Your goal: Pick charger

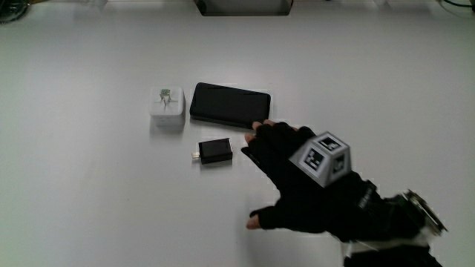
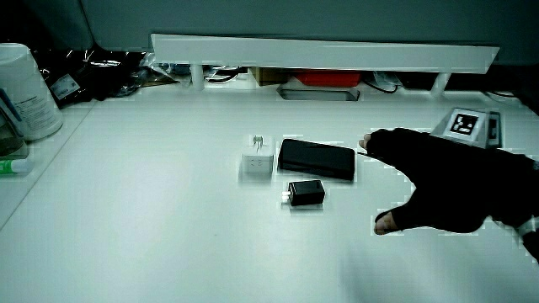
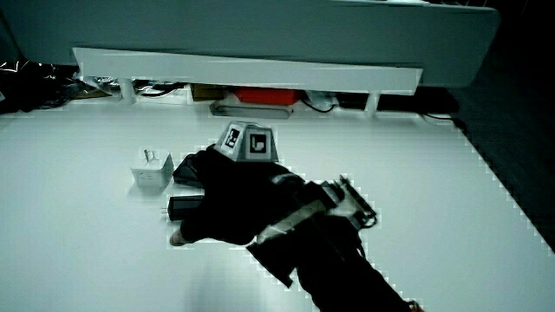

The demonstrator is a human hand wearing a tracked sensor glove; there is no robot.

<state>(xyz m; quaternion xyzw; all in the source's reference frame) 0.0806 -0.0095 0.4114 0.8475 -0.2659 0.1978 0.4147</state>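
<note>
while nothing is gripped, the hand (image 1: 297,174) is seen held low over the tabletop (image 1: 89,200) with fingers (image 1: 261,135) spread and thumb out, just beside the black charger (image 1: 215,151). the fingertips are seen at the near edge of the black phone (image 1: 230,104), though contact cannot be told. the black charger is laid flat on the tabletop, nearer to the person than the phone, close to it but apart. a white charger cube (image 1: 167,108) with prongs up is placed just beside the phone, apart from the black charger. in a side view the hand (image 2: 438,181) is shown open near the black charger (image 2: 306,194), with a clear gap between them, and the phone (image 2: 317,158) and white cube (image 2: 256,164) are seen side by side. in a side view the hand (image 3: 227,201) partly covers the black charger (image 3: 184,207) and the phone (image 3: 184,170). the patterned cube (image 1: 323,157) is carried on the back of the glove. a low partition (image 2: 320,52) is seen at the table's edge farthest from the person.
</note>
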